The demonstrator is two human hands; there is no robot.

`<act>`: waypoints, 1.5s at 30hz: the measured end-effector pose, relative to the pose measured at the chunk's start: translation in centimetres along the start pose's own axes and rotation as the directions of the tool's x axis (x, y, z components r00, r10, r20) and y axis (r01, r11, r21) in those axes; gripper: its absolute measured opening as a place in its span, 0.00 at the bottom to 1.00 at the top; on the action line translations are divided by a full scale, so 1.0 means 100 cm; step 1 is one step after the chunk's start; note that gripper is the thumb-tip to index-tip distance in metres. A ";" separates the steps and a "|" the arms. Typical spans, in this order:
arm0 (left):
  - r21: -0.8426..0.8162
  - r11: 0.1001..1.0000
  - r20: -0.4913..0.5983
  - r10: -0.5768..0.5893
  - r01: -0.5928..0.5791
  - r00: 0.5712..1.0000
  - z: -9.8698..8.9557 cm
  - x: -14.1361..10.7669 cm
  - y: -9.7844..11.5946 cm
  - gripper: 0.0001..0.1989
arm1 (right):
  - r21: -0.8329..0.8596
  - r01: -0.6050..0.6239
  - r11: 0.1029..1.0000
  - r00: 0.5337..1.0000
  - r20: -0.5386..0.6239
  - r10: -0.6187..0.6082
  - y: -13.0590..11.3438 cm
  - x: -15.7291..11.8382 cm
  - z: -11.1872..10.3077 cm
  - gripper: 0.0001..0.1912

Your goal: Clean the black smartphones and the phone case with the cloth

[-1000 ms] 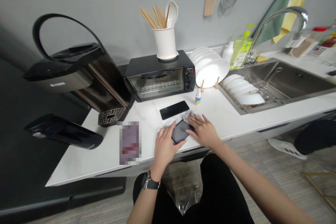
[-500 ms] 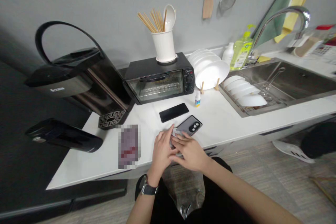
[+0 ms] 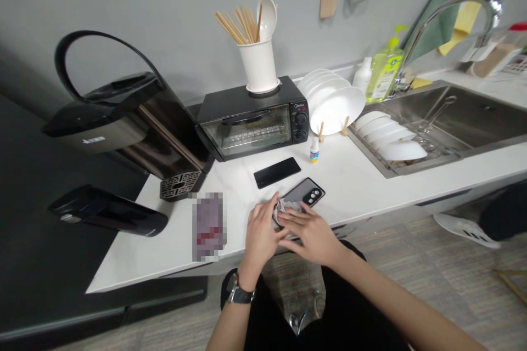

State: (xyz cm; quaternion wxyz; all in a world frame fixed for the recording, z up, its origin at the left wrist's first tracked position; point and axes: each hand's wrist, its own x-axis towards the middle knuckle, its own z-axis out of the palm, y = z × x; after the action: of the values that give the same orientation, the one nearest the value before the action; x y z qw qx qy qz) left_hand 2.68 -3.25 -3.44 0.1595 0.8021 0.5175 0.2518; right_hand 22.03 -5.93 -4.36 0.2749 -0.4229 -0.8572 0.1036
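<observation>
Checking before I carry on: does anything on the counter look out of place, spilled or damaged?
No spill or damage stands out around the phone case. One oddity: the purple-grey item on the counter, left of the left hand, appears pixelated, so its condition can't be told.

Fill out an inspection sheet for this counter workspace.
Surface: white countertop, things spread across it.
Job's things: grey phone case, camera cutouts uncovered; crumpled wipe over its near end.
Clutter: black phone, small bottle, pixelated item, dark flask.
Hands: left hand at the case's near end, grip hard to tell; right hand on the wipe.
Cables: nothing seen.
Surroundings: toaster oven, racked white plates, sink holding white bowls.
</observation>
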 end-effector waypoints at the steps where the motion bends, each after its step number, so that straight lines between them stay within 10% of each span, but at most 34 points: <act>1: -0.003 1.000 -0.006 -0.001 0.001 1.000 0.000 0.000 0.001 0.46 | -0.023 -0.024 0.999 1.000 0.005 0.024 0.008 -0.005 -0.007 0.26; 6: -0.036 0.998 -0.013 0.047 -0.047 0.999 0.000 0.003 0.004 0.47 | -0.226 -0.205 0.952 0.978 -0.083 0.191 0.036 -0.001 -0.030 0.25; 11: -0.016 1.000 -0.017 0.020 -0.020 1.000 -0.001 -0.001 0.000 0.45 | -0.049 -0.011 0.999 1.000 0.016 0.012 -0.007 0.012 -0.002 0.32; 19: -0.021 0.999 -0.025 0.043 -0.043 0.999 0.002 0.003 0.006 0.46 | -0.215 -0.236 0.948 0.970 -0.116 0.215 0.030 0.002 -0.026 0.26; 24: -0.003 0.999 -0.014 0.042 -0.042 0.999 -0.002 0.000 0.001 0.44 | -0.039 -0.008 0.999 1.000 0.016 0.009 -0.007 0.007 -0.005 0.30; 31: -0.037 0.997 -0.025 0.061 -0.062 0.998 0.000 0.004 0.005 0.44 | -0.252 -0.226 0.941 0.974 -0.079 0.212 0.028 -0.001 -0.029 0.28; 37: -0.026 0.998 0.016 0.057 -0.057 0.998 -0.002 0.001 0.002 0.42 | -0.078 0.033 0.996 0.998 0.062 -0.028 -0.003 0.001 -0.010 0.36; 41: -0.017 0.996 0.000 0.085 -0.085 0.996 -0.002 0.003 0.006 0.42 | -0.203 -0.114 0.972 0.993 0.011 0.118 0.026 -0.007 -0.034 0.27; 45: -0.015 0.998 0.009 0.067 -0.067 0.998 -0.001 0.004 0.003 0.42 | -0.200 -0.146 0.969 0.989 -0.060 0.137 0.017 0.004 -0.014 0.35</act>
State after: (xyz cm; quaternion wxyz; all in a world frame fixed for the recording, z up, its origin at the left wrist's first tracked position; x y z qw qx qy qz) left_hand 3.02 -2.97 -3.09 0.1594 0.8190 0.4876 0.2571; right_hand 23.80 -4.63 -3.74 0.2416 -0.5110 -0.8245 0.0249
